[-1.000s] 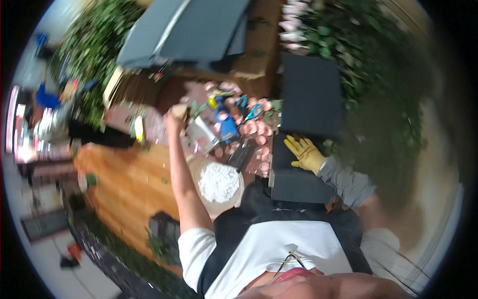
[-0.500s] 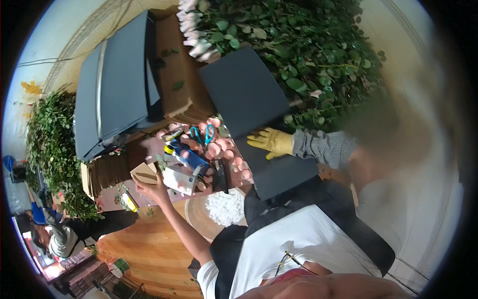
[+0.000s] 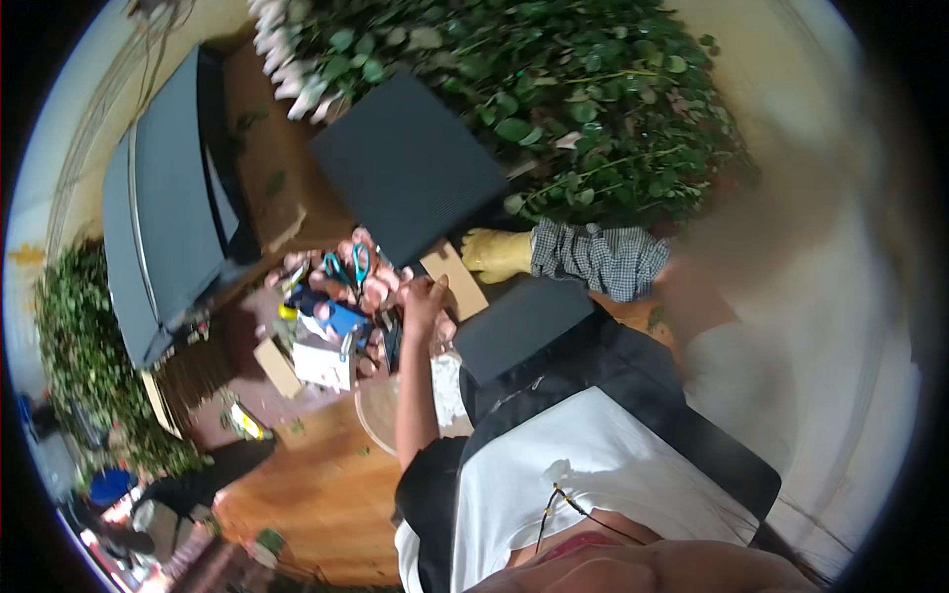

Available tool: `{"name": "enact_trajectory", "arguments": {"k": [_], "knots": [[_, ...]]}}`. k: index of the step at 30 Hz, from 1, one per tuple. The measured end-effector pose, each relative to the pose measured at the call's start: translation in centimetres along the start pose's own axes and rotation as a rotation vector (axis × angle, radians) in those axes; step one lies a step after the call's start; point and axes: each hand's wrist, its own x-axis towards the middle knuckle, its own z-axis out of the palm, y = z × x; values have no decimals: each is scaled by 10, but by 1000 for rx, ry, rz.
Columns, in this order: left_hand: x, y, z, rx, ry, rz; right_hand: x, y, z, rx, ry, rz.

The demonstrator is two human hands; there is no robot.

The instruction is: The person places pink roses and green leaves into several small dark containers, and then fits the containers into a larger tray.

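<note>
My bare left hand [image 3: 425, 299] holds a flat tan cardboard piece [image 3: 459, 284] by its left edge, over a dark grey corrugated sheet. At the opposite edge of that piece is my right hand [image 3: 497, 255], in a yellow glove with a checked sleeve; its fingers look bent but apart, and whether they touch the cardboard is unclear. The dark sheet lies with one panel [image 3: 410, 163] toward the back and another [image 3: 529, 331] near my body. Left of my left hand are blue-handled scissors [image 3: 348, 265], a white box [image 3: 324, 366] and scattered pink petals [image 3: 376, 292].
Leafy green stems [image 3: 554, 109] are heaped at the back right, with pale pink blooms [image 3: 282, 64] at their left end. A large grey-covered box [image 3: 183, 198] stands at left, near stacked cardboard pieces [image 3: 198, 381]. A round tub [image 3: 381, 420] holds white bits. Another person [image 3: 158, 524] is at lower left.
My left hand has moved right from the table's left part and now holds cardboard over the dark sheet. The right hand's spread fingers have drawn in. The view has shifted.
</note>
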Motion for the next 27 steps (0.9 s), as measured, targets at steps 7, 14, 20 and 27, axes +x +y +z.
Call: {"name": "enact_trajectory", "arguments": {"k": [7,14,20,27], "knots": [[-5,21,48,258,426,30,-30,1,-32,407,374,53],[-10,44,17,932,201,-49,11,-29,-29,-119,-29,85],[-8,59,28,694,-425,-204,31,-34,-32,4,57,112],[-17,80,49,618,-345,77,-49,-6,-63,992,24,-105]]}}
